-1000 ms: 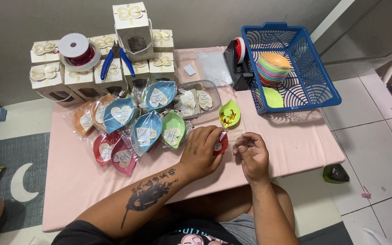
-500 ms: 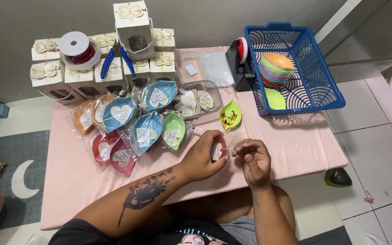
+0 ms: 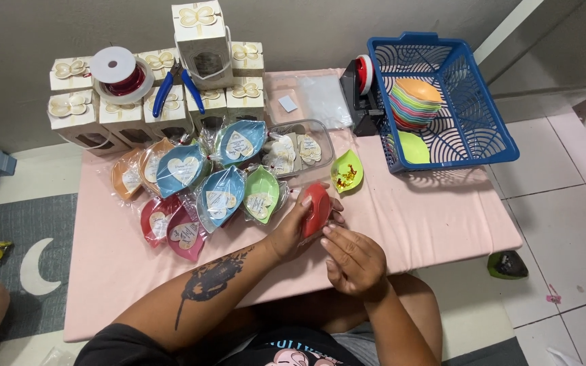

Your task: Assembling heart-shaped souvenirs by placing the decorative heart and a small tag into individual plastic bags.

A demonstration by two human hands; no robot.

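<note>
My left hand (image 3: 291, 229) grips a red leaf-shaped dish (image 3: 317, 207), tilted on edge above the pink table (image 3: 415, 217). My right hand (image 3: 353, 257) hovers just below and right of it, fingers curled and fingertips touching the dish's lower edge. A green leaf dish (image 3: 346, 172) with small gold pieces in it lies just beyond. To the left lies a cluster of wrapped leaf dishes (image 3: 201, 183) in blue, green, red and orange, each with a heart-shaped tag.
Cream gift boxes (image 3: 145, 95) line the back edge, with a ribbon spool (image 3: 121, 70) and blue pliers (image 3: 176, 89) on top. A blue basket (image 3: 442, 102) at right holds stacked coloured dishes (image 3: 414, 102). A tape dispenser (image 3: 359, 88) and a clear tray (image 3: 300, 148) stand nearby.
The red dish has been lifted and turned on edge in my left hand. My right hand has shifted closer under it.
</note>
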